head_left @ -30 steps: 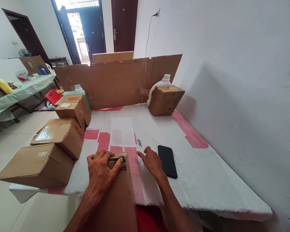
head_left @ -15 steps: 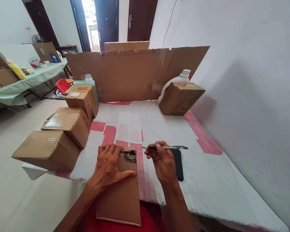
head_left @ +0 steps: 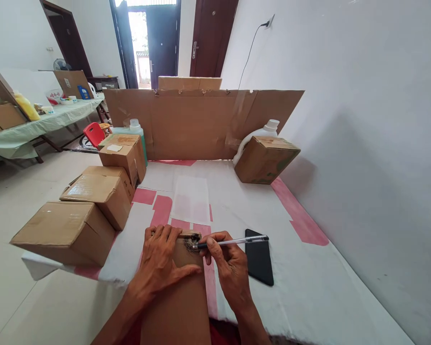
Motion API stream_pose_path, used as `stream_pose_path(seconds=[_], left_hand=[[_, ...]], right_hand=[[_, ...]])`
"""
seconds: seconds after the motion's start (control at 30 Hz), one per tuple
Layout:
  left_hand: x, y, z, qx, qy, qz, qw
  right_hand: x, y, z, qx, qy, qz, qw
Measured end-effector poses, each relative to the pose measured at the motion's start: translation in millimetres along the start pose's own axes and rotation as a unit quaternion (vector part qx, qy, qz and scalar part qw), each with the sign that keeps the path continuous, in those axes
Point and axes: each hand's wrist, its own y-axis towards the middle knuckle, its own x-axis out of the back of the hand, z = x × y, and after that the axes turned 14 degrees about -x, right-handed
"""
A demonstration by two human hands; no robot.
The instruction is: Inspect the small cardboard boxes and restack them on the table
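Note:
A long brown piece of cardboard [head_left: 187, 297] slants from the table edge down toward my lap. My left hand [head_left: 161, 261] lies across its upper left, fingers over the far edge and thumb stretched across its face. Near the upper right corner is a dark scribbled patch [head_left: 189, 245]. My right hand [head_left: 228, 263] pinches a pen [head_left: 237, 241] with a clear barrel and black grip, its tip at the scribbles. Whether the tip touches cannot be made out. Just right of that hand, a black phone-like slab [head_left: 260, 261] lies on the table.
Several cardboard boxes [head_left: 57, 225] line the table's left side. A tall cardboard panel [head_left: 190, 124] stands across the back. Another box [head_left: 266, 160] leans by a white jug [head_left: 258, 132] at the back right. A white-and-pink cloth [head_left: 309, 282] covers the table beside the wall.
My right hand has moved left and brought the pen from beside the cardboard onto its scribbled corner. My left hand keeps its place on the cardboard. The view has tilted up slightly.

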Motion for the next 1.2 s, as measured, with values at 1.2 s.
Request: stream_pose_path(seconds=[1.2], left_hand=[[-6.6,-6,5,-0.038,0.052,-0.059,0.996]], right_hand=[[139,49,-60,-0.320,-0.370,-0.317,0.812]])
